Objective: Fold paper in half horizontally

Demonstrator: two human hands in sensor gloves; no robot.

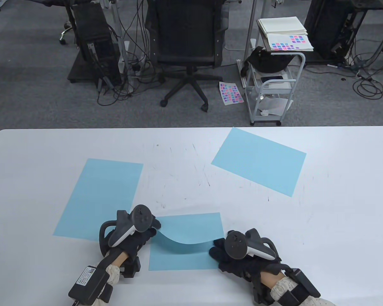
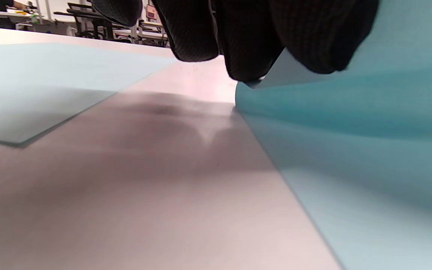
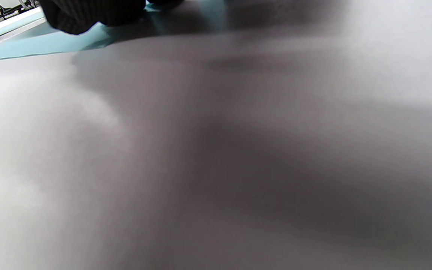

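A light blue paper [image 1: 185, 251] lies at the table's near middle, its far half curled over toward me in a sagging flap. My left hand [image 1: 146, 234] pinches the flap's left corner, lifted off the table; the left wrist view shows the gloved fingertips [image 2: 246, 56] gripping that corner of the paper [image 2: 369, 150]. My right hand [image 1: 217, 251] holds the flap's right corner low at the sheet's right edge. In the right wrist view a gloved finger [image 3: 77, 15] rests on the blue paper [image 3: 32, 43], and the exact grip is hidden.
Two more blue sheets lie flat on the white table [image 1: 338, 207]: one at the left [image 1: 99, 199], also in the left wrist view [image 2: 32, 86], and one at the far right [image 1: 260, 161]. An office chair [image 1: 186, 41] and a cart [image 1: 271, 89] stand beyond the table.
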